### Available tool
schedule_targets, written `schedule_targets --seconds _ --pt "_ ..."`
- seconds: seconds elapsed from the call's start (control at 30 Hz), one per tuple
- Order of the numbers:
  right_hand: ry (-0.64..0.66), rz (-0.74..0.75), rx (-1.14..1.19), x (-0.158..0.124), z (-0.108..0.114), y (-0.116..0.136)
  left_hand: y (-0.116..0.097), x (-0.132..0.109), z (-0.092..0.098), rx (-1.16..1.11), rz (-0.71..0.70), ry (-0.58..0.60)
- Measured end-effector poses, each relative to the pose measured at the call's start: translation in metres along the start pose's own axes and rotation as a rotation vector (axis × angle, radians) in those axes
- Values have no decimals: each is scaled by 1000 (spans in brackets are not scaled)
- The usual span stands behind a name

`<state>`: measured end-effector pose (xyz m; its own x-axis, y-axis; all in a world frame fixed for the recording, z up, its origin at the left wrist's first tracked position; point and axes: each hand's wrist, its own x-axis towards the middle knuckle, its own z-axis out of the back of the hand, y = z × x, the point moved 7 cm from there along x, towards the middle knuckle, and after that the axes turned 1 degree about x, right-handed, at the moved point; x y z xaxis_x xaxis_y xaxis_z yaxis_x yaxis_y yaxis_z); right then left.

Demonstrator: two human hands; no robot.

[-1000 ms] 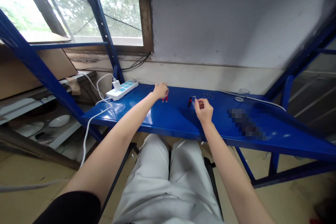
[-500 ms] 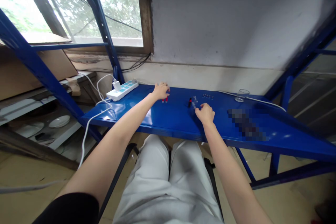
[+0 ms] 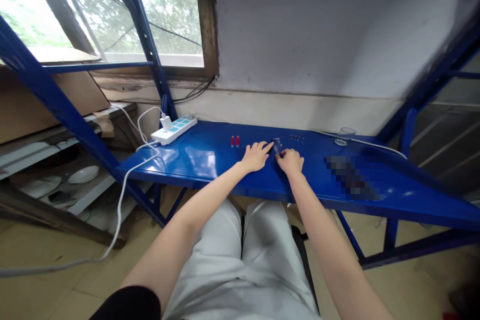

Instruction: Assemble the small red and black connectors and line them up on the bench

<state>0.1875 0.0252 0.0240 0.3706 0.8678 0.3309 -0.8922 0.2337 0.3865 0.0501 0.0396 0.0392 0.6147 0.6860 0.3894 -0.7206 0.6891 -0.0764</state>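
Both my hands rest on a blue metal shelf in front of me. My left hand lies with fingers stretched toward a small clear and dark object, its fingertips at the object's left side. My right hand sits just right of that object with fingers curled down, touching or nearly touching it; what the fingers hold is too small to make out. Two small red pieces stand on the shelf left of my left hand, untouched.
A white power strip with a plugged charger and white cable lies at the shelf's back left. A row of tiny dark dots and a clear glass sit at the back right. Blue rack posts frame both sides. White dishes lie on a lower left shelf.
My left hand left the two red pieces and moved right to the small clear object. My right hand lowered onto the shelf beside that object.
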Motion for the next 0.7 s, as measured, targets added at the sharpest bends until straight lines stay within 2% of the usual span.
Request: schedule_targets --seconds 0.1,0.3,0.47,0.6,0.7 --pt "-18 7 4 0 1 2 -3 0 -3 23 15 -42" --pt "-14 17 2 2 -1 3 -1 -1 10 19 24 -144" --pt "-13 19 23 5 -3 2 14 -7 14 -102 153 -194" --pt "-5 29 18 5 -3 4 28 -17 23 -237 242 -327" --pt "-27 121 -20 1 1 15 35 -21 28 -330 268 -404"
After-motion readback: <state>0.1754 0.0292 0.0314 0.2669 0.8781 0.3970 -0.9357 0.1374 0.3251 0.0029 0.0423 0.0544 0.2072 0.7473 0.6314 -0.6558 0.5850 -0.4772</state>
